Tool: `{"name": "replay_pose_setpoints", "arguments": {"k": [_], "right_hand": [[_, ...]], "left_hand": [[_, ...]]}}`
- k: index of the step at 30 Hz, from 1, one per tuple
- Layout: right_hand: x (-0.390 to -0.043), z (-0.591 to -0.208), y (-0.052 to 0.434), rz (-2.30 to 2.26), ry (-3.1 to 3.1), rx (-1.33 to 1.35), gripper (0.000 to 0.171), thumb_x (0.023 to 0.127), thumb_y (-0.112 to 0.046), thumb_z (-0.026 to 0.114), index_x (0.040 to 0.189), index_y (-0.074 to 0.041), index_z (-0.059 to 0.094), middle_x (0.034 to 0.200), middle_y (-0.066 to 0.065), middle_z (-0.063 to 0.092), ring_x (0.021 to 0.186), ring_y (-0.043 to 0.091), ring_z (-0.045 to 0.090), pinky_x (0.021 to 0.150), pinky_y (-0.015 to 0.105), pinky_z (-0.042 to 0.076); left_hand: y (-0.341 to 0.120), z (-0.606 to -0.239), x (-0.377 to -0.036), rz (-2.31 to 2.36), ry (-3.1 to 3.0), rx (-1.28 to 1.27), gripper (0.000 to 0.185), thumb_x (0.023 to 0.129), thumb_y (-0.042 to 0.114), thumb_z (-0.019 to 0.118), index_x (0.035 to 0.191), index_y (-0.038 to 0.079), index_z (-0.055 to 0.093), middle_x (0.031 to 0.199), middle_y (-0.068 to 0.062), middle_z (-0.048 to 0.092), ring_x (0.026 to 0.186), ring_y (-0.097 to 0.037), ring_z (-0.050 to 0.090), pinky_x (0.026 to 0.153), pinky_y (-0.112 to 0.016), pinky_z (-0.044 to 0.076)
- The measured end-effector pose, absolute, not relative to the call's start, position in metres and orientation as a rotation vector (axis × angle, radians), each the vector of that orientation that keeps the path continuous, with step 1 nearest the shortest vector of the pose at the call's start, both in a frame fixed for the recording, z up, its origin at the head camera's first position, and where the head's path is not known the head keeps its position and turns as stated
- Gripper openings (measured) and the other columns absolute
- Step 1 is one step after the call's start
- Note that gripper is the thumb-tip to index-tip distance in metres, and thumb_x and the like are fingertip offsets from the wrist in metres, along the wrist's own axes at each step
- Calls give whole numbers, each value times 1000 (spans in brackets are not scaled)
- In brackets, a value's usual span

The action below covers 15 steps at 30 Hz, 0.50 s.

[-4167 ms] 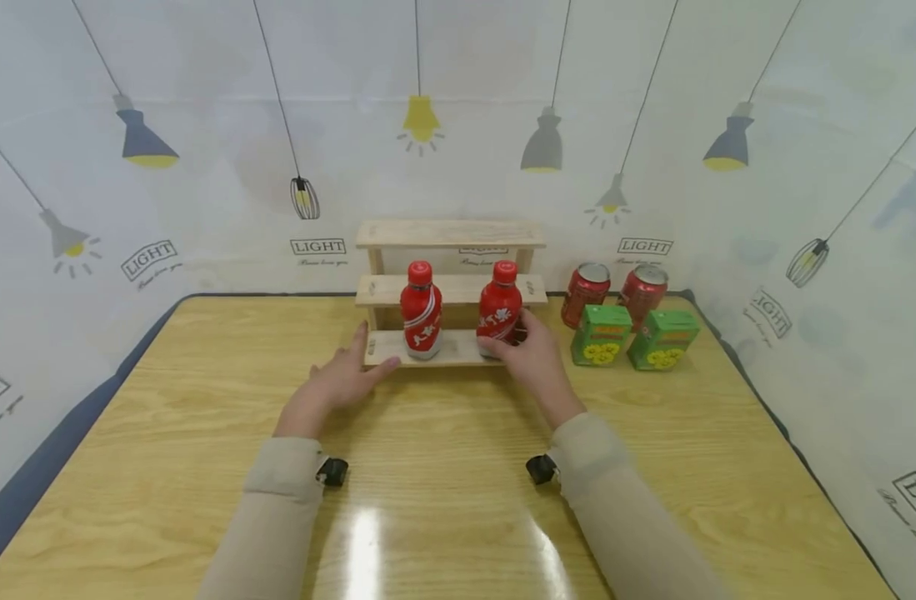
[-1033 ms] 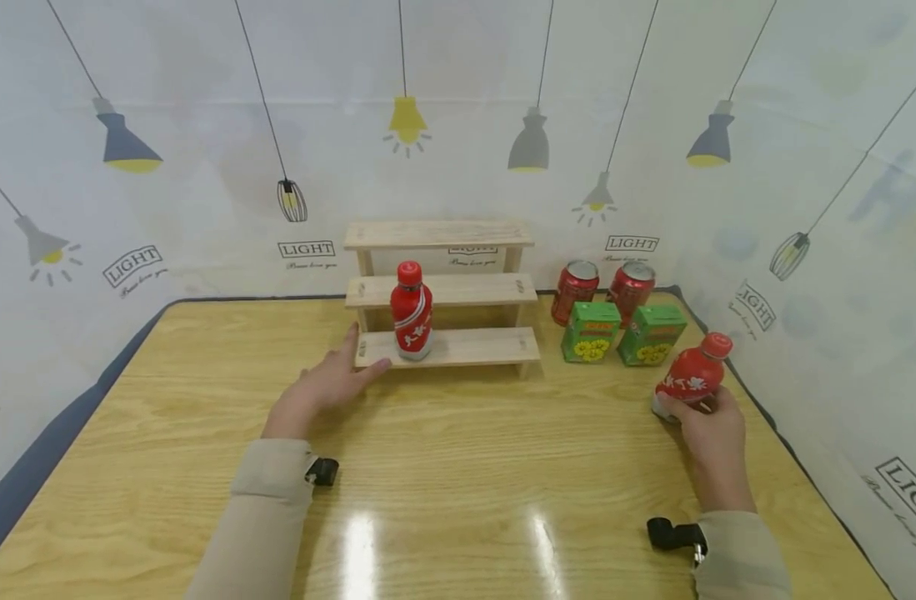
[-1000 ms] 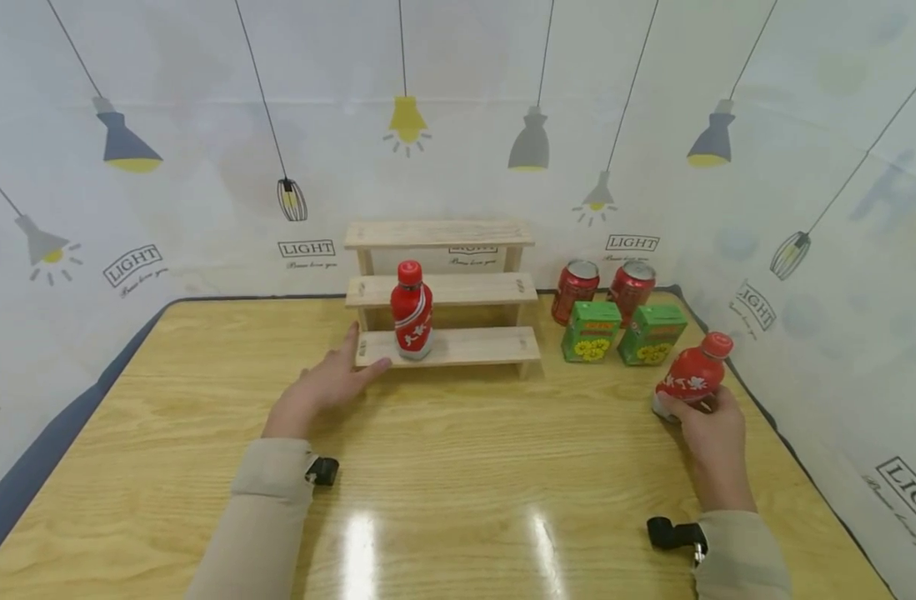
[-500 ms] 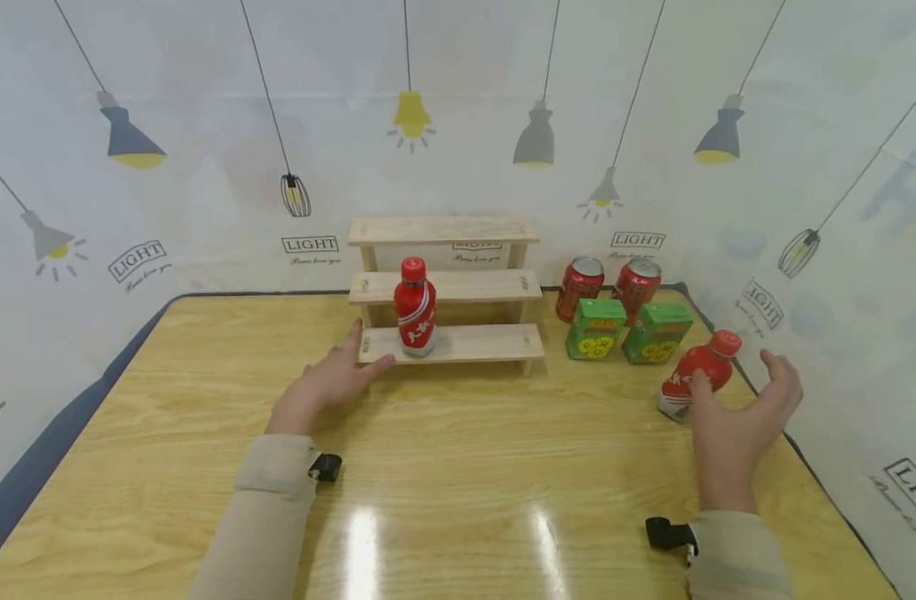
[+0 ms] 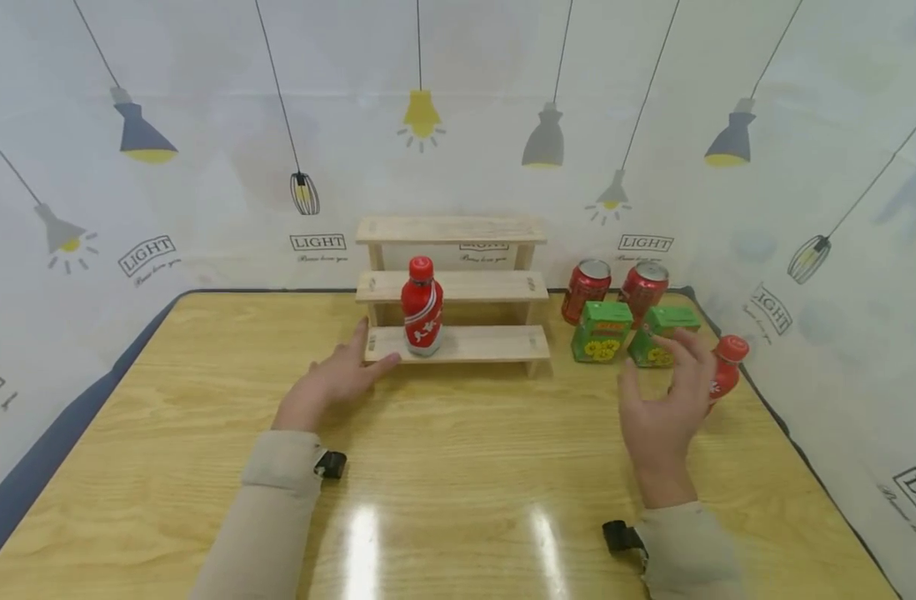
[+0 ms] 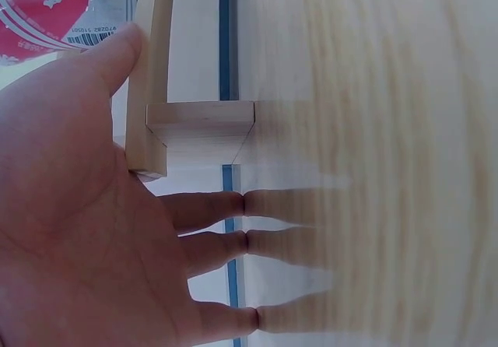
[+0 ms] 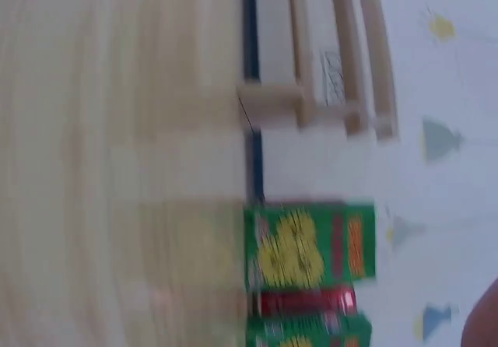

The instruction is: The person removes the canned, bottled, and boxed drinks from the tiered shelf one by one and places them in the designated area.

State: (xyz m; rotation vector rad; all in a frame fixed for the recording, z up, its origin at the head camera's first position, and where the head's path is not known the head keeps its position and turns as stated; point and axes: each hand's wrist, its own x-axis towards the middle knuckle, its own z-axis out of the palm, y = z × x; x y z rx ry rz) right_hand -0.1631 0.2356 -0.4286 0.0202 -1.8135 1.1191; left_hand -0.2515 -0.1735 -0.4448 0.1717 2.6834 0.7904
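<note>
My left hand rests at the left end of the wooden shelf, its thumb on the lowest step. In the left wrist view, fingertips of that hand touch the table. A red bottle stands upright on the lowest step, right of the left hand. My right hand is in the air over the right side of the table, fingers bent loosely with nothing between them. Behind it another red bottle stands on the table, partly hidden by the hand. In the right wrist view only a blurred bit of finger shows.
Two green boxes with yellow flowers, a left box and a right box, stand right of the shelf. Behind them are two red cans, a left can and a right can. A printed cloth hangs behind the table.
My right hand carried one bottle from the lowest step to the table's right side and let it go. It has since moved left, off the bottle. The left hand has stayed at the shelf.
</note>
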Motion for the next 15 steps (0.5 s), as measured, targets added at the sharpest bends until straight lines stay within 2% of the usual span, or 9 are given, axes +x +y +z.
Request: {"name": "replay_pose_setpoints", "arguments": {"k": [3,5,11,15], "right_hand": [[-176,-434,205,1299,-1992,70,39,91,0,77,129,0,65,151,15,52,144,26,46,125,47,38],[-185,-438,185,1445,-2069,95,42,94,-3,76,134,-3,62,154,12,48,147,25,43,129,52,36],[-207,-442,133,1668,-2136,225,49,97,-4,74,142,-1,56,153,16,47,147,30,45,130,48,39],[-216,-441,105,1681,-2207,296,54,99,-11,74,148,-3,52,155,16,45,148,32,46,129,48,41]], "left_hand": [[-175,-445,-252,790,2686,166,114,98,87,32,170,14,-18,177,-27,11,163,-54,12,124,-83,0],[-176,-445,-252,788,2682,166,113,98,86,33,170,14,-18,177,-27,11,163,-54,11,124,-83,0],[-176,-444,-251,790,2678,169,112,100,83,35,170,14,-17,176,-27,11,162,-55,12,124,-83,0],[-176,-443,-253,777,2684,169,111,100,83,35,170,15,-17,175,-30,13,162,-55,12,124,-83,0]]}}
